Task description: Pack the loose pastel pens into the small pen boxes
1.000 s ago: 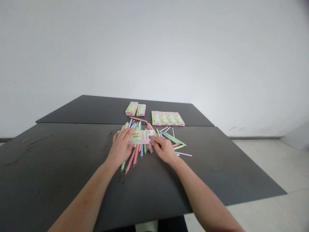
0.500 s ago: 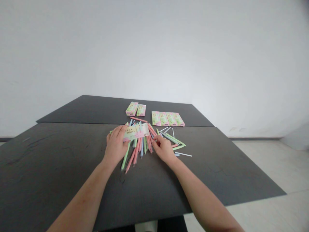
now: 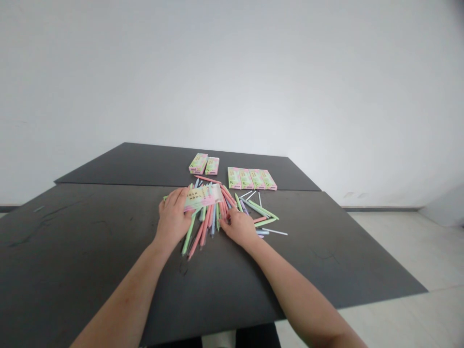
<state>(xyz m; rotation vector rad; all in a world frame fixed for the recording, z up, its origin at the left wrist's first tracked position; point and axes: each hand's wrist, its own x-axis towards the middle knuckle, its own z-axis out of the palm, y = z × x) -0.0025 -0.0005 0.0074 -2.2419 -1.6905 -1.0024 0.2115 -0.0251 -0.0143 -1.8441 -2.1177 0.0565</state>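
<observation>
In my left hand [image 3: 173, 216] is a pastel green-and-pink carton [image 3: 203, 197] with printed characters, held flat above a loose heap of pens; its pale end points right. My right hand [image 3: 239, 226] is on the right side of the heap, its fingers curled round the lower ends of pink pens [image 3: 224, 209]. How many it grips is hidden by the fingers. Green pens [image 3: 189, 237], pink pens and blue pens [image 3: 213, 223] fan out below the carton toward me.
Behind the heap, several matching cartons [image 3: 252, 179] lie side by side at right, with a stack of cartons [image 3: 198, 163] and a single carton [image 3: 212, 166] further left. Thin white sticks [image 3: 274, 231] and more green pens [image 3: 268, 222] lie right of my hand on the dark table [image 3: 108, 232].
My right hand has shifted slightly left and toward me along the pink pens, uncovering a purple pen behind it. The carton in my left hand has moved slightly left.
</observation>
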